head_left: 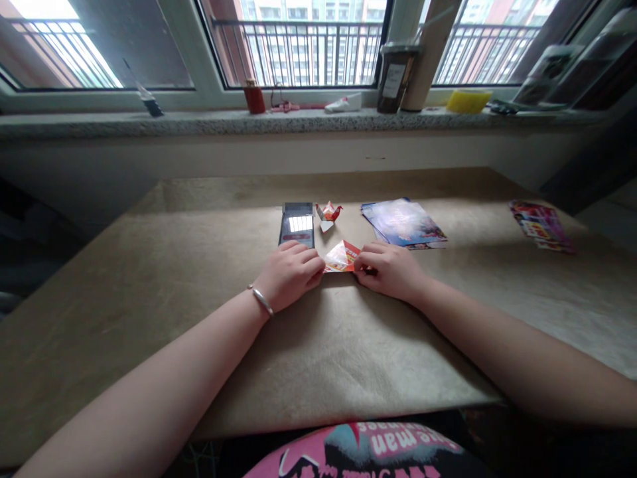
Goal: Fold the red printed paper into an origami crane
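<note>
A small folded piece of red and white printed paper (342,256) lies on the brown paper-covered table (149,292) between my two hands. My left hand (291,273), with a silver bangle at the wrist, pinches the paper's left edge with curled fingers. My right hand (391,268) pinches its right edge, fingers curled as well. Just behind the paper sits a finished folded paper figure (328,214) in the same red and white. A phone (297,227) with a lit screen lies flat right behind my left hand.
A stack of colourful printed sheets (404,223) lies to the right of the paper figure, and another printed leaflet (541,227) lies far right. The window sill (99,123) behind holds a red jar (254,97), a brush (147,99), a dark container (395,78) and a yellow object (468,101).
</note>
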The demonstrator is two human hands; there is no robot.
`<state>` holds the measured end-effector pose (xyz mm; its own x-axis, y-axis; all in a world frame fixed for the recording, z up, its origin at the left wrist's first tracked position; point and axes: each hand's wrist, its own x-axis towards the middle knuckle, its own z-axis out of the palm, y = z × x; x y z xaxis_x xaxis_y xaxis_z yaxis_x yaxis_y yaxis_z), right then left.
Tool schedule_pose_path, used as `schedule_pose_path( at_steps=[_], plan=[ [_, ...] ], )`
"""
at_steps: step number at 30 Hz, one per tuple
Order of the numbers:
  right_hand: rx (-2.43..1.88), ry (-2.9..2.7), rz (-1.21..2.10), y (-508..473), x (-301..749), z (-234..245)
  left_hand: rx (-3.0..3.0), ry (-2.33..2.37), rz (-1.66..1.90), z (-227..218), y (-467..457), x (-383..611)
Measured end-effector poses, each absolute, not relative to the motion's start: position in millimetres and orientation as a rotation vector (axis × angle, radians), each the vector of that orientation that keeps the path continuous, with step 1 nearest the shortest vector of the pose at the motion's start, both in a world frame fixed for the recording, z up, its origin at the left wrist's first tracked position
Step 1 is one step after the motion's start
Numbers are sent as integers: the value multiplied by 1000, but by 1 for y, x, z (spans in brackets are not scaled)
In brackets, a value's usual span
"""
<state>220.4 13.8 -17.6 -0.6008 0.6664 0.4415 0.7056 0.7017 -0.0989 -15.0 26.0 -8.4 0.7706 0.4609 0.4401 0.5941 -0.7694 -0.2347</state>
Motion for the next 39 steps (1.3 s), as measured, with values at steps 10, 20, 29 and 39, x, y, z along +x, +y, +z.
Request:
schedule_pose_path(
  at_steps=[10, 20, 29, 39],
  plan=[
    [-1098, -2476, 47, 20, 233, -17, -2609, -852, -462, -5, 31, -28],
    [-1059, -2577, 12, 21, 238, -19, -2627, -797, -368, -3, 34, -36],
    [-916, -2630, -96, 23, 240, -18, -2704, -855, -455, -3, 32, -34],
    [-784, -2607, 29, 26, 232, -23, -2764, -813, -456, -11, 29, -24]
  ],
)
